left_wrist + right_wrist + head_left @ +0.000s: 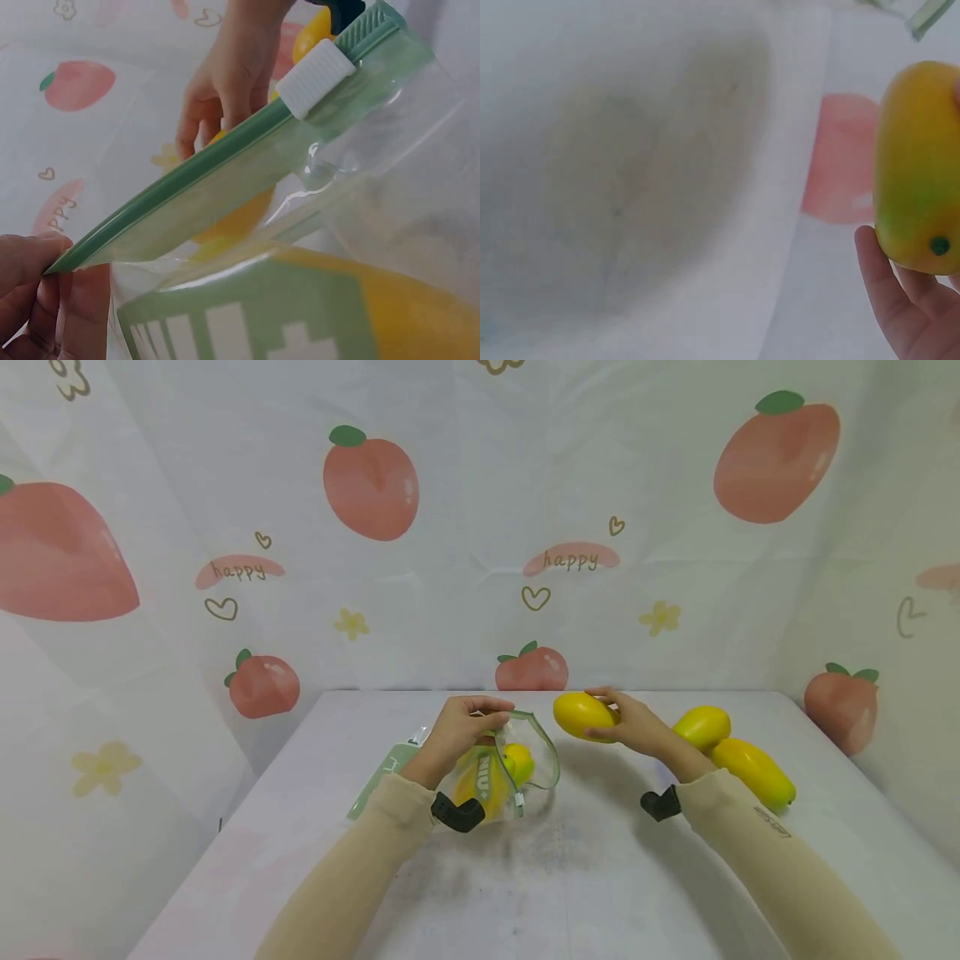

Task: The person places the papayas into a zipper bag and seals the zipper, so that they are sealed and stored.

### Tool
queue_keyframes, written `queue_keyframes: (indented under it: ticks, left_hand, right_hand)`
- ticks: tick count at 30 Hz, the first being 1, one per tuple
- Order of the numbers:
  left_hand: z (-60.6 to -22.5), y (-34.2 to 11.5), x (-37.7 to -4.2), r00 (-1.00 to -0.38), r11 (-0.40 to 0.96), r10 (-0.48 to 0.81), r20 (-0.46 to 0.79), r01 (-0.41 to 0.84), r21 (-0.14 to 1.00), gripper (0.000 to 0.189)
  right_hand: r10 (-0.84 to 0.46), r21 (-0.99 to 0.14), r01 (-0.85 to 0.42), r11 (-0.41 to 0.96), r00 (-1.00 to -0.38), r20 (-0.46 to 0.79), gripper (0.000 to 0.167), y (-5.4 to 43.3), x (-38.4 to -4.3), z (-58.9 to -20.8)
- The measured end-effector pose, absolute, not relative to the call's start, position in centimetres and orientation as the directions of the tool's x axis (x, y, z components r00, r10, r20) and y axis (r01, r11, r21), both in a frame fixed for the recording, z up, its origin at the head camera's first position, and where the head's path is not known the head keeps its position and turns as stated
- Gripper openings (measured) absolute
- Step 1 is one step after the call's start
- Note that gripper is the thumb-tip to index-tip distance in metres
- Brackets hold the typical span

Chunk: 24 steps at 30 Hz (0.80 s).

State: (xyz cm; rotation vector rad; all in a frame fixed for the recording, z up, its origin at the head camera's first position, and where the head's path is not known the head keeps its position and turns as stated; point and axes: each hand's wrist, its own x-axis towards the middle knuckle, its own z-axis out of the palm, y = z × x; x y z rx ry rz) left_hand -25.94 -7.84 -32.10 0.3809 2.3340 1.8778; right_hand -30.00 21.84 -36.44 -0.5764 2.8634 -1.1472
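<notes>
Fruit [576, 714], yellow and mango-shaped, is held up above a white table [592, 877] by the right hand [628, 722], whose thumb and fingers curl round it. The right wrist view shows its greener end, with a dark stem spot. It is just to the right of a clear zip bag [483, 772] and apart from it.

The left hand [461, 731] pinches the bag's green zip edge between thumb and fingertips. The bag's mouth gapes toward the right, and a white slider [315, 79] sits near the far end of that edge. Inside the bag, more yellow fruit [522, 764] shows; I cannot tell how many pieces.

Near the right forearm, 2 loose yellow fruits [752, 772] lie close together on the table. Behind the left hand lies a flat green-and-clear packet [386, 777]. Beyond hangs a white backdrop [442, 610] printed with red fruit, hearts and "happy".
</notes>
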Motion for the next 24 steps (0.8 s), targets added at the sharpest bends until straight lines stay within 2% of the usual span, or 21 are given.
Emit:
queue_keyframes:
  ticks: [13, 24]
  left_hand:
    - [-32.2, -7.9, -26.1, -0.965, 0.196, 0.258, 0.050, 0.103, 0.975, 0.023]
    - [-32.3, -7.8, -26.1, -0.962, 0.203, 0.266, 0.065, 0.122, 0.972, 0.023]
  right_hand:
    - [-0.346, -0.684, -0.383, 0.621, -0.917, 0.200, 0.072, 20.5, -28.4, -34.8]
    - [-0.386, -0.690, -0.448, 0.568, -0.886, 0.257, 0.070, 19.2, -26.8, -35.1]
